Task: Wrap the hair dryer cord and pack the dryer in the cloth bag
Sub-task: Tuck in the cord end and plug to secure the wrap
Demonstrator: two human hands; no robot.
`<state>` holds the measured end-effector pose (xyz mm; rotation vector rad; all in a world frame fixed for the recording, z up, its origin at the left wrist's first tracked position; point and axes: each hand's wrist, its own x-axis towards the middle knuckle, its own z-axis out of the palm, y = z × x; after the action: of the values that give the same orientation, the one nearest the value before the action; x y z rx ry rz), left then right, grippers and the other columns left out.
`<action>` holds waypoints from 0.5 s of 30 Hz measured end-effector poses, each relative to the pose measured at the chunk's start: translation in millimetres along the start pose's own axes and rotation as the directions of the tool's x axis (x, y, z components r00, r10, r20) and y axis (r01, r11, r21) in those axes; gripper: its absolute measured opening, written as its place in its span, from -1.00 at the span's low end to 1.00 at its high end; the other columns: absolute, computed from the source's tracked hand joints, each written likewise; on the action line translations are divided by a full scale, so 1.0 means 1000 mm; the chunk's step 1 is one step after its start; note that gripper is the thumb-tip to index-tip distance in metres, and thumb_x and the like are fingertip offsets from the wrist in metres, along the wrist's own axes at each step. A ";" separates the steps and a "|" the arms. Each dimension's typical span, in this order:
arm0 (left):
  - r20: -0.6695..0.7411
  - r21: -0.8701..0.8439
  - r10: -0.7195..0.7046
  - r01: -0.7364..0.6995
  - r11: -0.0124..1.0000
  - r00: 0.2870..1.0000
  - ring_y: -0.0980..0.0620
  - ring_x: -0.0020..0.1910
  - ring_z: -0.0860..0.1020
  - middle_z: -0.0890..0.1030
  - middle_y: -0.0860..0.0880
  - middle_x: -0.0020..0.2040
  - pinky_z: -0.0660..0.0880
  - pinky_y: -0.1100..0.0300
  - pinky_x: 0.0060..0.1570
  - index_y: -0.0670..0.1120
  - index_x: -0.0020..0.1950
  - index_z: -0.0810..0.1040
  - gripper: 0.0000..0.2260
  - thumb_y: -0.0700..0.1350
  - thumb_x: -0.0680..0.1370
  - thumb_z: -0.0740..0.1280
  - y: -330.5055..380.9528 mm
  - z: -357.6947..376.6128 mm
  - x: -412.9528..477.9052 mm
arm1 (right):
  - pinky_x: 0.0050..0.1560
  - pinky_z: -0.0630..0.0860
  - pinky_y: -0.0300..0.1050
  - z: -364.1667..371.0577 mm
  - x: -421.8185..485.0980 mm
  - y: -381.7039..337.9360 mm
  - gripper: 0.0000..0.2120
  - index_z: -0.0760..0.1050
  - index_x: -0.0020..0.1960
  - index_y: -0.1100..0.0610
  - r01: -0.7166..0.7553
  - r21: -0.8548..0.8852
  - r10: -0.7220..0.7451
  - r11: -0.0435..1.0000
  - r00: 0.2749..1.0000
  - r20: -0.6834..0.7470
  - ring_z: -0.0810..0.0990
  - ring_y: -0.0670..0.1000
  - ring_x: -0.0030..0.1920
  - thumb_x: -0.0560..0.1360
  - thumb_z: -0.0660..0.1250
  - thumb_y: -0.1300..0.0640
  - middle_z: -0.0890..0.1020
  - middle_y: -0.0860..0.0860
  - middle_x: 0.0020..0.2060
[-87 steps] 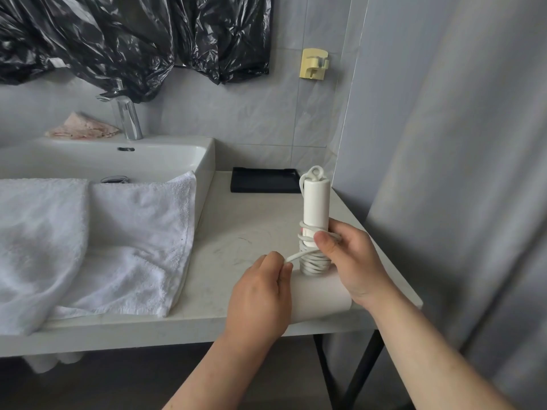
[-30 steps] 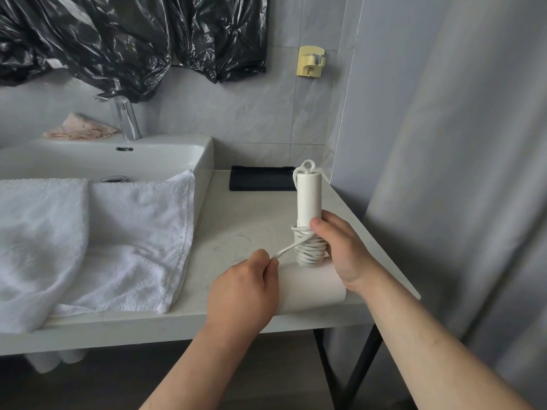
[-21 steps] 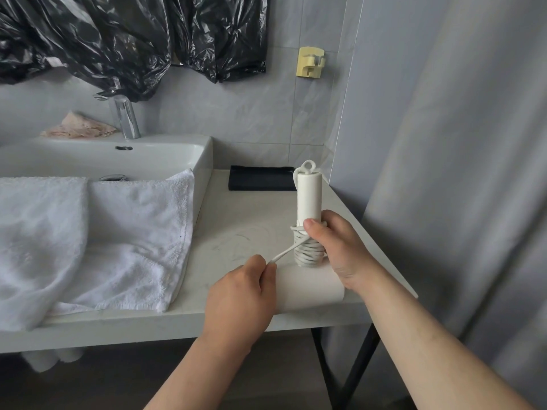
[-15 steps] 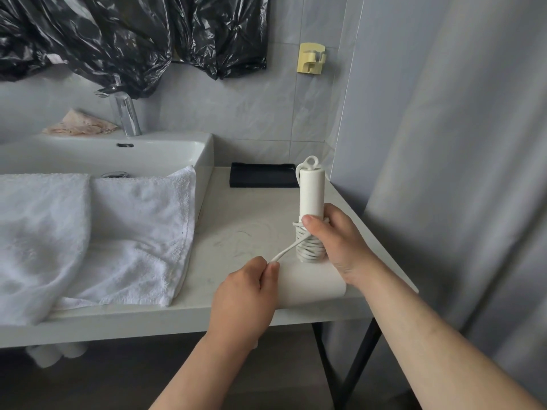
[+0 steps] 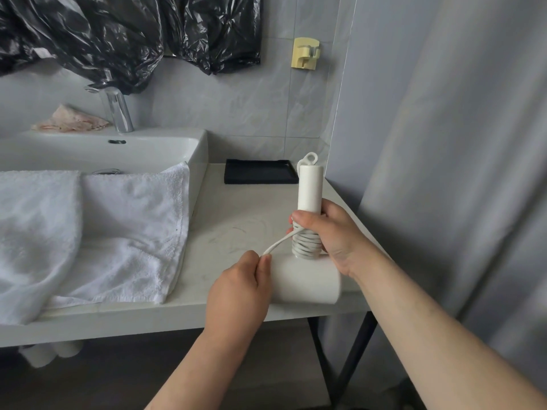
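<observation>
Head view: right hand still grips dryer; left hand keeps pinching cord.

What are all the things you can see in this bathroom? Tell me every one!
hair dryer: one, white, on the counter's front right, handle pointing up
cord: one, white, coiled round the dryer's handle, loose end running to the left hand
counter: one, pale stone, right of the sink
sink: one, white, on the left
tap: one, silver, behind the sink
towels: two, white, draped over the sink's front edge
tray: one, black, at the counter's back
hook: one, yellow, on the tiled wall
plastic bags: black, hanging on the wall
cloth: one, pinkish, beside the tap
curtain: grey, on the right
left hand: pinching the cord
right hand: gripping the wrapped handle
</observation>
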<state>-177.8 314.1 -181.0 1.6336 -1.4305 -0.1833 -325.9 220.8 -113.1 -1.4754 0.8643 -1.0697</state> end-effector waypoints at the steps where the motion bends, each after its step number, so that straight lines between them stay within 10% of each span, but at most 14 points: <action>1: -0.012 -0.004 0.007 -0.007 1.000 1.000 -0.14 -0.43 0.40 0.37 0.01 -0.49 0.27 0.06 -0.42 -0.03 -0.31 0.22 -0.64 0.12 0.62 0.11 -0.001 0.001 -0.001 | -0.15 0.50 0.00 0.002 -0.001 0.000 -0.75 0.52 -0.11 0.21 0.008 -0.017 -0.008 1.000 1.000 -0.026 0.57 0.10 -0.21 0.33 0.43 0.06 0.59 0.13 -0.23; 11: -0.066 0.155 0.078 -0.067 0.986 0.995 0.04 -0.54 0.24 0.28 0.08 -0.51 0.05 0.21 -0.52 0.01 -0.32 0.18 -0.64 0.17 0.60 0.05 -0.008 0.005 -0.019 | -0.23 0.55 -0.03 0.013 -0.005 0.006 -0.73 0.50 -0.16 0.12 0.116 -0.267 -0.174 0.957 0.963 -0.206 0.58 -0.01 -0.31 0.38 0.43 -0.08 0.64 0.11 -0.29; 15: -0.041 0.116 0.051 -0.046 0.992 0.998 0.04 -0.51 0.27 0.31 0.07 -0.49 0.11 0.12 -0.46 0.03 -0.33 0.16 -0.64 0.18 0.58 0.02 -0.004 0.004 -0.020 | -0.08 0.53 0.06 0.007 0.001 0.007 -0.63 0.55 -0.13 0.18 0.057 -0.048 -0.062 0.997 0.991 -0.116 0.60 0.11 -0.19 0.38 0.32 -0.14 0.63 0.05 -0.30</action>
<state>-183.3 328.2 -194.5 1.6834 -1.4690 -0.0382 -318.5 221.5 -119.9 -1.4948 0.9366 -1.1986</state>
